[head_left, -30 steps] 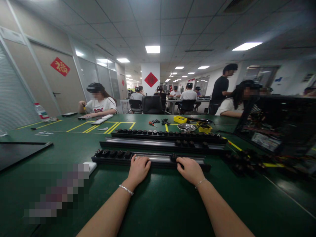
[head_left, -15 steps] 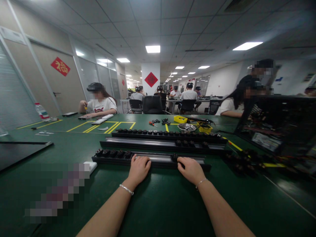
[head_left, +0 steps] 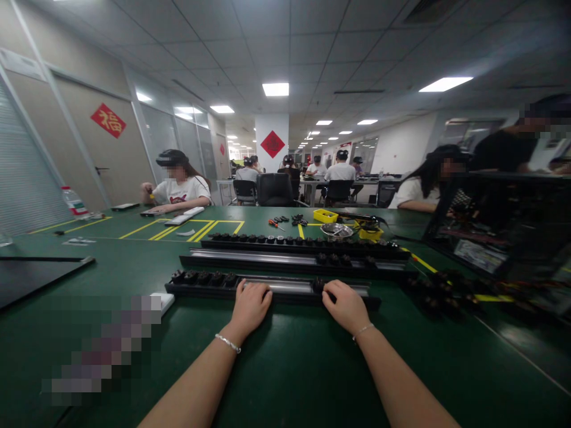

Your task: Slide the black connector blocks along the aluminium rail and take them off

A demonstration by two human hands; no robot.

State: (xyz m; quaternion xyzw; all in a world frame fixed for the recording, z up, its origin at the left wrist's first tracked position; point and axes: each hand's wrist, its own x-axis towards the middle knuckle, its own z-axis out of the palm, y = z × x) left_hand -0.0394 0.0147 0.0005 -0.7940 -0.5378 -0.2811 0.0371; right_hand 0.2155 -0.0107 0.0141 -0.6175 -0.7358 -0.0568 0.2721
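A long black rail (head_left: 285,287) with a bare metallic channel lies across the table in front of me. Several round black socket modules (head_left: 216,278) sit in its left end. My left hand (head_left: 253,304) has its fingers curled over the near edge of this rail, just right of those modules. Further right, a single black socket module (head_left: 318,285) stands in the channel. The fingers of my right hand (head_left: 346,304) are bent against its right side, and their tips are partly hidden.
Behind lie a second rail (head_left: 267,259) with a few modules and a fuller one (head_left: 250,239). Loose black modules (head_left: 441,294) are piled at right near an open computer case (head_left: 473,220). Beyond are a metal bowl (head_left: 336,230), a yellow bin (head_left: 325,216) and seated people.
The single module and my right hand have shifted slightly right along the rail. My left hand stays in place. A standing person at the right has moved further right and leaned down.
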